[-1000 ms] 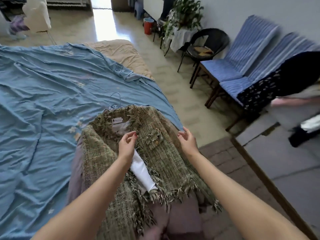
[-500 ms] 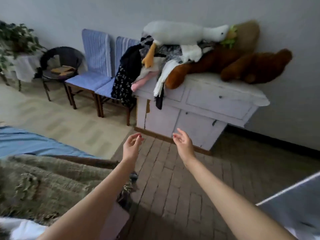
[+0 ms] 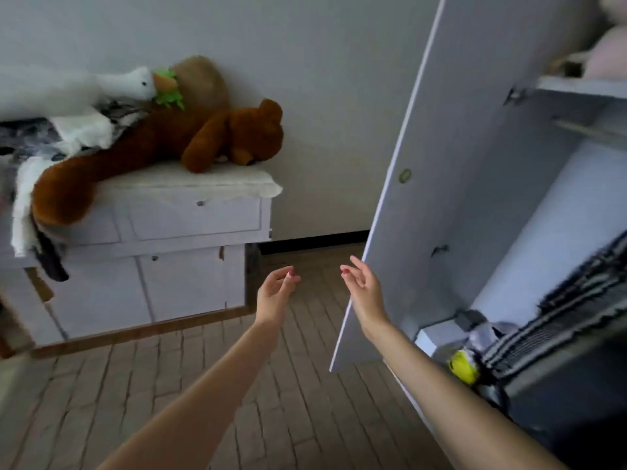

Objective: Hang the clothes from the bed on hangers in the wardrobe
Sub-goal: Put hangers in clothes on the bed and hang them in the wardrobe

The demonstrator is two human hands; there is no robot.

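1. The wardrobe [image 3: 529,205] fills the right side of the view, its inside facing the person. Its open door [image 3: 451,137] stands edge-on between the hands and the inside, with its long edge slanting from upper right down to lower left.
2. High inside the wardrobe, below the top shelf [image 3: 583,88], runs the hanging rail [image 3: 590,132]. Only a short piece shows, slanting up and to the left. It lies up and to the right of both hands, well apart from them.
3. A striped piece of cloth [image 3: 559,320] hangs or lies low in the wardrobe, to the right of the right forearm; a small yellow thing [image 3: 463,366] sits below it.
4. The white cabinet [image 3: 190,266] with a brown stuffed bear [image 3: 169,144] and a white stuffed goose [image 3: 68,93] stands to the left, off the path.
5. The right hand [image 3: 364,286] is empty, fingers loosely spread, just beside the door's edge and the nearer one to the wardrobe.
6. The left hand [image 3: 276,291] is empty too, fingers relaxed and lightly curled, out over the brick floor [image 3: 169,385].
7. The bed, the clothes and any hanger are out of view, so nothing is in hand to hang yet. I judge the next reach goes rightward, past the door.
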